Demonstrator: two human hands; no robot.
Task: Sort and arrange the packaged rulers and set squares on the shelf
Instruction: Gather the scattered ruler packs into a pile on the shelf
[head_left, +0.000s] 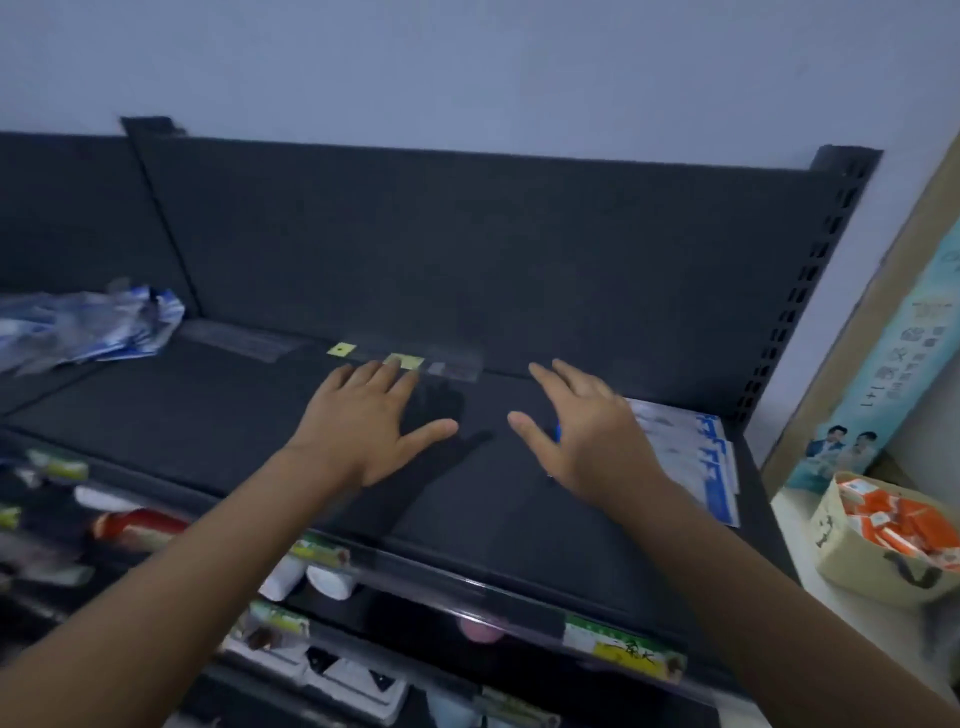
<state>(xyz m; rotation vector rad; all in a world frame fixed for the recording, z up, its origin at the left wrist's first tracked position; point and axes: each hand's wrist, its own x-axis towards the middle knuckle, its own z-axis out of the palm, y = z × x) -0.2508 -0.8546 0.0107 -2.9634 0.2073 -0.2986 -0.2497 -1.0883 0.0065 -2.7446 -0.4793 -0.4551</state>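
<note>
Both grips are lying wide open. The left hand (371, 421) is spreading its fingers flat and straight, holding nothing. Its fingertips are reaching the near edge of the clear packaged rulers (457, 364), which are lying along the back of the shelf (249, 415); whether they are actually touching the wrapper I cannot tell. The right hand (582, 431) is hovering with its fingers spread too, gripping nothing, just beside the stack of blue-and-white packages (691, 452) sitting at the shelf's right end. A small blue spot is showing under its palm, too small to name. A looser heap of blue-and-white packets (88, 327) is lying in the next bay to the left.

Judging by this, the person is working on the arranging step, lining the rulers up against the back panel. The next move is probably calling for the left fingers to press down and slide the slippery clear sleeves square to the back edge. Otherwise the right hand could be curling round a packet from the stack, taking care that the thin flat packs are not fanning out.
</note>
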